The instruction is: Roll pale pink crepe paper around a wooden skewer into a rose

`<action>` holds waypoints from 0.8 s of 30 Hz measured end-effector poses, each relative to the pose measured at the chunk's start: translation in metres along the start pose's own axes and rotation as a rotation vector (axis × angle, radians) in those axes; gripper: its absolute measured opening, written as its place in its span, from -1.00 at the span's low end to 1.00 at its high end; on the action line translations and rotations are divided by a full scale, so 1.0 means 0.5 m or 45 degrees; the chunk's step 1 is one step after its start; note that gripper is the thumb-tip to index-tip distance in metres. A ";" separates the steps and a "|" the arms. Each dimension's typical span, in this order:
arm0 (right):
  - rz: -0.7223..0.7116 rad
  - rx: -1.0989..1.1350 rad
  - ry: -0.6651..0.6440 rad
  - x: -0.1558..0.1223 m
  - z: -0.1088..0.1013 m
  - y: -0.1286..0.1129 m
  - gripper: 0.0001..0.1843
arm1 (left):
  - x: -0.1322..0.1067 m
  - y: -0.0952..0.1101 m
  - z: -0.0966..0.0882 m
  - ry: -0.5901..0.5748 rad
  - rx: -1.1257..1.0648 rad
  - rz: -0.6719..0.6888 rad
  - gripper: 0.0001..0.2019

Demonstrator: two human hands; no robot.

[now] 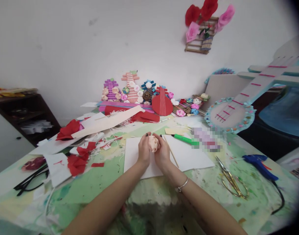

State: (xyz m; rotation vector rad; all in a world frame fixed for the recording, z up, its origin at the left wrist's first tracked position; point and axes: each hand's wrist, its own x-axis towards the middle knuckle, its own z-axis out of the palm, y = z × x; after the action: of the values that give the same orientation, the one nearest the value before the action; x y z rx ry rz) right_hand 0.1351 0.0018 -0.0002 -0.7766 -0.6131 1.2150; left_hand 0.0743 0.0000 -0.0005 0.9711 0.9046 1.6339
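Cupped between my two hands is a pale pink paper flower, its crumpled petals showing at the top. My left hand wraps its left side, and my right hand closes round the right side. Both are over white paper sheets on the table. A thin wooden stick lies on the paper just right of my right hand. Farther right, a green marker-like tool rests across the sheet's upper edge. The flower's underside is hidden by my palms.
Gold-handled scissors and a blue glue gun with a cord lie at right. Black glasses, red paper scraps and a cream paper strip are at left. Behind stand a red paper lute and a large white lute.
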 end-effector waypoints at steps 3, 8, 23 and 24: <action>-0.031 -0.032 0.092 -0.007 0.011 0.000 -0.67 | -0.001 0.011 0.013 0.118 -0.026 -0.024 -0.66; -0.037 0.045 0.235 -0.004 0.026 0.011 -0.71 | 0.006 0.008 0.005 0.115 0.190 0.113 -0.76; -0.166 -0.145 0.255 0.021 -0.005 0.034 -0.83 | 0.001 -0.019 -0.024 -0.382 0.892 0.838 -0.67; -0.162 -0.136 0.260 0.022 -0.008 0.035 -0.84 | 0.001 -0.020 -0.024 -0.408 0.876 0.827 -0.66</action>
State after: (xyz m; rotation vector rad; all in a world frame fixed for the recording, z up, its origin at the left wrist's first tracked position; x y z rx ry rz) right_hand 0.1305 0.0147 -0.0164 -0.9252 -0.5534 0.9788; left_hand 0.0669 0.0015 -0.0142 2.1113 1.0031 1.6132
